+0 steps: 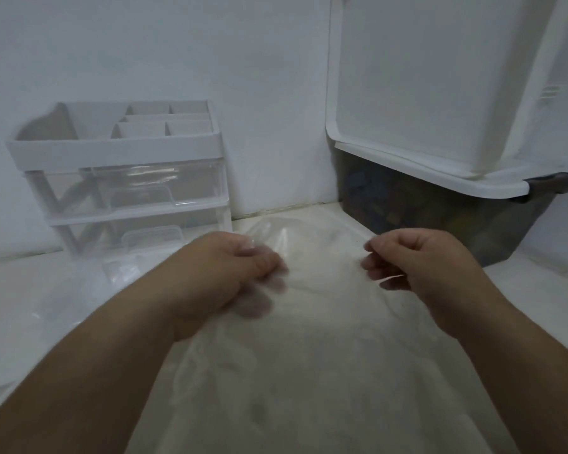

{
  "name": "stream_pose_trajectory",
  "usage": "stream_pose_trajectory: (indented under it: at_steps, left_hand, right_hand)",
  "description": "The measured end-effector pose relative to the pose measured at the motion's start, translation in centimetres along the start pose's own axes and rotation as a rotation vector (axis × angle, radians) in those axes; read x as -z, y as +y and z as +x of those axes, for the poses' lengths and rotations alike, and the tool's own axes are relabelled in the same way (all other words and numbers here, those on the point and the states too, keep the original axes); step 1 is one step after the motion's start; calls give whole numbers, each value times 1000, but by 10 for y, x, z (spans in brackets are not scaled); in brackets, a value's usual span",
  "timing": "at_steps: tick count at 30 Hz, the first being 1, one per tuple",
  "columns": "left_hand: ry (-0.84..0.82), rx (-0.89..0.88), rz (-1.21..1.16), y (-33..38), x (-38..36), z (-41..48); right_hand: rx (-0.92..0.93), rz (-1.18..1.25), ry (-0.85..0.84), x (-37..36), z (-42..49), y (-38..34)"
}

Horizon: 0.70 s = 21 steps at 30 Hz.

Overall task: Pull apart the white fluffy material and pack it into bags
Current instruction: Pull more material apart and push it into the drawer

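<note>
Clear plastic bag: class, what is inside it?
White fluffy material shows through the clear plastic bag. The left hand and right hand cover its upper edges; its near end is off-frame.

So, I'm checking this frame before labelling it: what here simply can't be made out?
All in the head view.
- Fingers of the left hand: motion blur and the film of the clear bag smear them; hold unclear.
- Amount of white fluffy material: the bottom edge cuts the bag off.
- Contents of the dark bin: tinted wall and dim light.
- Lower drawer of the drawer organizer: partly behind the left hand.
</note>
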<state>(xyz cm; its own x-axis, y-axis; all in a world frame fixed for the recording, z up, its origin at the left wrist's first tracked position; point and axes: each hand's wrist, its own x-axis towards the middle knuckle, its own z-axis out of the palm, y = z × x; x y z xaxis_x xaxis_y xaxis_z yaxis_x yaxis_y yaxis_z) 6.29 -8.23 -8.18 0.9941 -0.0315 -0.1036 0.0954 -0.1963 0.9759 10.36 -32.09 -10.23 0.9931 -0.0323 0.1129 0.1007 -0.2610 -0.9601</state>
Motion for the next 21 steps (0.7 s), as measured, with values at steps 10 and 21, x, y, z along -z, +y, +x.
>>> stream_pose_trajectory:
  at_steps: [10, 21]
  left_hand:
    - [-242, -134, 153, 2, 52, -4]
    - [-320, -253, 489, 5, 20, -6]
  right_hand:
    - [97, -1012, -241, -16, 3, 22]
    - [281, -699, 4, -14, 0, 9]
